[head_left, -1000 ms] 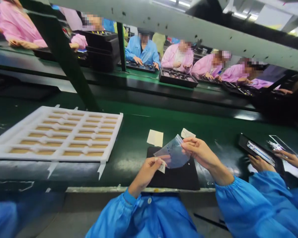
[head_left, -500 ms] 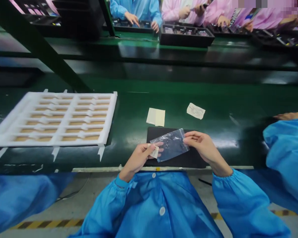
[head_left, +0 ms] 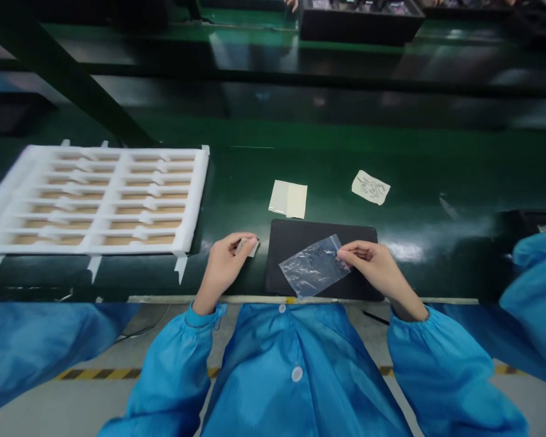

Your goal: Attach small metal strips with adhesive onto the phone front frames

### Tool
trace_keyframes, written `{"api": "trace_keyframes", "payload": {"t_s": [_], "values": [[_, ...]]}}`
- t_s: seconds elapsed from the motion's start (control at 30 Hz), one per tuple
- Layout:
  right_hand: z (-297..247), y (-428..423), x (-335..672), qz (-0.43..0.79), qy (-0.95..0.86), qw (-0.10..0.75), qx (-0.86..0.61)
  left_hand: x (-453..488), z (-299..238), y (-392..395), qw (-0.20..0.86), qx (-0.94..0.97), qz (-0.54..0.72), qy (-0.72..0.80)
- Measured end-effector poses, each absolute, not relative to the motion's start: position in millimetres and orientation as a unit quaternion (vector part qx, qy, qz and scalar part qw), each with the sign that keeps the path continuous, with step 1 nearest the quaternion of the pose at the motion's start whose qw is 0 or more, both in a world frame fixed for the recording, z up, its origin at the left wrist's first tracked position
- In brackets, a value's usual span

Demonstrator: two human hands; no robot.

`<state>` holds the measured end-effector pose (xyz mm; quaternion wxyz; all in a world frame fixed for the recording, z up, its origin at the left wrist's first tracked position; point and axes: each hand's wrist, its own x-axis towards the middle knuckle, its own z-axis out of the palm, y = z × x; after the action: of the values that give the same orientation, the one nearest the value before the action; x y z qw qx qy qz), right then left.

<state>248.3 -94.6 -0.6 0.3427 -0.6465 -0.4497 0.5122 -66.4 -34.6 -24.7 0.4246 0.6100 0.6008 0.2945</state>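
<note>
My left hand (head_left: 227,262) is closed on a small pale paper piece (head_left: 247,247), held over the green bench left of a black mat (head_left: 281,235). Between the thumb and fingers of my right hand (head_left: 366,261), a clear plastic zip bag (head_left: 313,267) is pinched by its zip-edge corner. The bag slants over the black mat and looks flat, with creases catching the light. Beyond the mat lies a pad of pale sticky notes (head_left: 296,201), part white and part cream. Farther right rests a paper slip (head_left: 370,187) with handwriting on it.
A white foam tray (head_left: 101,200) with brown slots stands on the left, tape strips at its edges. A dark green post (head_left: 73,79) slants behind it. Black bins (head_left: 361,23) line the far bench. Another person's blue sleeve (head_left: 534,291) is at the right edge.
My left hand has moved left, away from the bag, taking the paper piece with it. My right hand still pinches the bag. The view has tilted downward.
</note>
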Motion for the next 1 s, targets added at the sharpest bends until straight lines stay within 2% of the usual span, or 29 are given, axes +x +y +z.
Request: {"api": "trace_keyframes", "payload": {"t_s": [0.13, 0.2, 0.27, 0.4, 0.57, 0.77, 1.0], "values": [[1.0, -97.6, 247.3, 0.518, -0.436, 0.359, -0.643, -55.2, -16.7, -44.5, 0.26, 0.679, 0.338, 0.598], [2.4, -98.8, 246.2, 0.531, -0.426, 0.361, -0.637, -42.0, -11.0, -54.1, 0.231, 0.691, 0.365, 0.58], [4.4, -99.5, 244.6, 0.547, -0.411, 0.361, -0.634, -26.8, -5.6, -62.3, 0.267, 0.711, 0.357, 0.544], [9.3, -99.5, 241.8, 0.551, -0.389, 0.376, -0.635, -1.1, 0.0, -65.2, 0.428, 0.735, 0.259, 0.458], [10.6, -99.3, 240.9, 0.549, -0.382, 0.39, -0.634, 9.7, -3.4, -55.6, 0.578, 0.645, 0.234, 0.442], [6.6, -97.3, 239.1, 0.568, -0.347, 0.417, -0.619, 8.7, -2.2, -50.7, 0.621, 0.619, 0.209, 0.433], [7.6, -97.8, 232.3, 0.591, -0.363, 0.411, -0.592, 10.7, 0.4, -51.5, 0.665, 0.586, 0.214, 0.41]]}}
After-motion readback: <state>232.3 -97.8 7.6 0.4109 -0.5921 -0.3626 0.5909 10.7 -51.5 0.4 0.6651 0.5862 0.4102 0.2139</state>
